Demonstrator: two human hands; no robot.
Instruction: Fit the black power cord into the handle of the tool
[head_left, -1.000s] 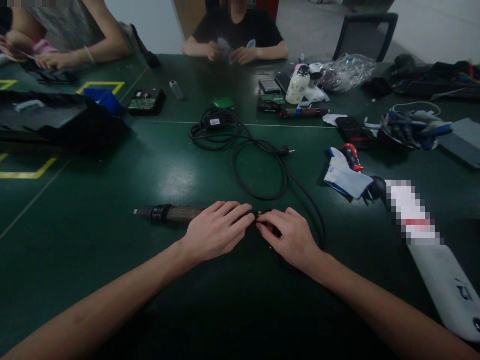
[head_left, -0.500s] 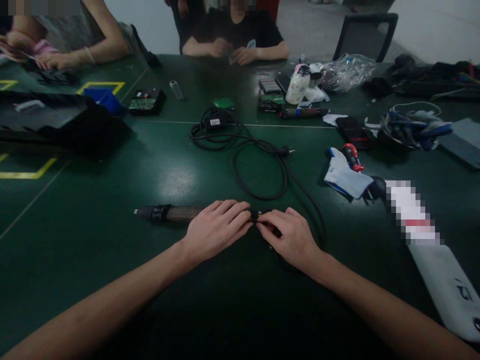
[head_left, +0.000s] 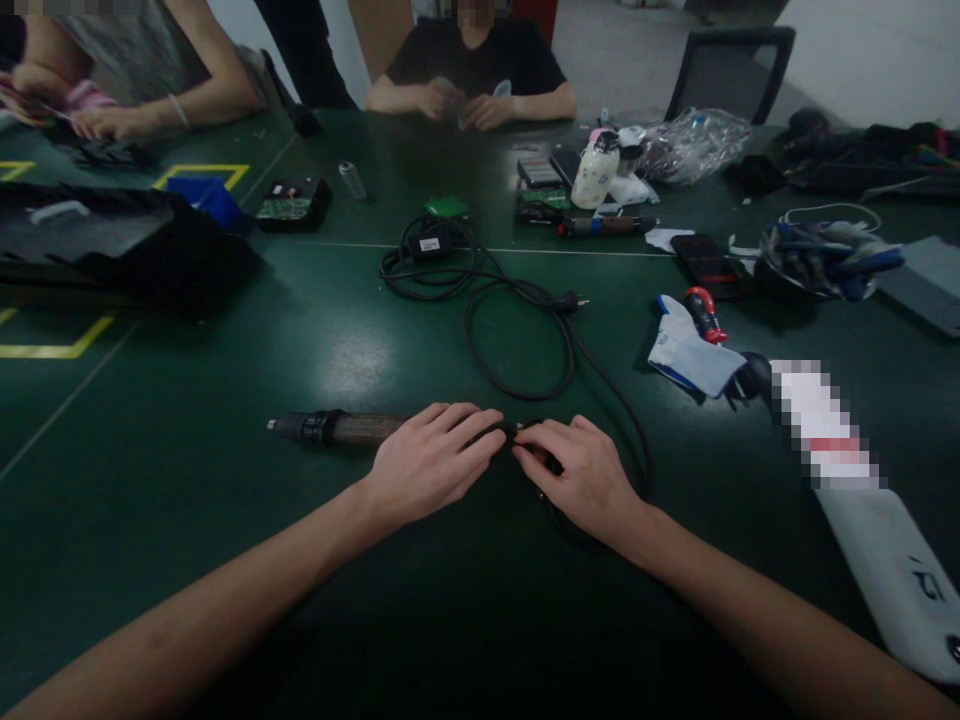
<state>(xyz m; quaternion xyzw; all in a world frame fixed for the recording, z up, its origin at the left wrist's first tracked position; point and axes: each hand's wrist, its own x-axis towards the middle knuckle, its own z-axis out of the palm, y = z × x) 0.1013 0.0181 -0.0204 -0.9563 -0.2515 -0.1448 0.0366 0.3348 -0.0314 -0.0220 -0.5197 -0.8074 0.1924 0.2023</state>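
An electric screwdriver (head_left: 364, 429) lies on the green tabletop, its metal tip pointing left. My left hand (head_left: 435, 455) is closed over its rear part and covers it. Just to the right, my right hand (head_left: 581, 475) pinches a small connector at the end of a black cable, close to the tool's rear end. Something reddish shows beneath the right fingers; most of the connector is hidden. The black cable (head_left: 649, 455) curves out past the right hand, running back to loose loops and a small black adapter (head_left: 430, 245) with a white label.
Right of my hands lie a blue-white glove (head_left: 694, 355), a red-handled screwdriver (head_left: 705, 315) and a long white power strip (head_left: 892, 570). A second electric screwdriver (head_left: 611, 226) and a bottle (head_left: 596, 172) are farther back. A black tray (head_left: 97, 245) stands left. People sit across the table.
My left fingers have lifted and spread slightly at the tool's rear end. My right hand stays nearly still. In the background, a standing person has shifted left.
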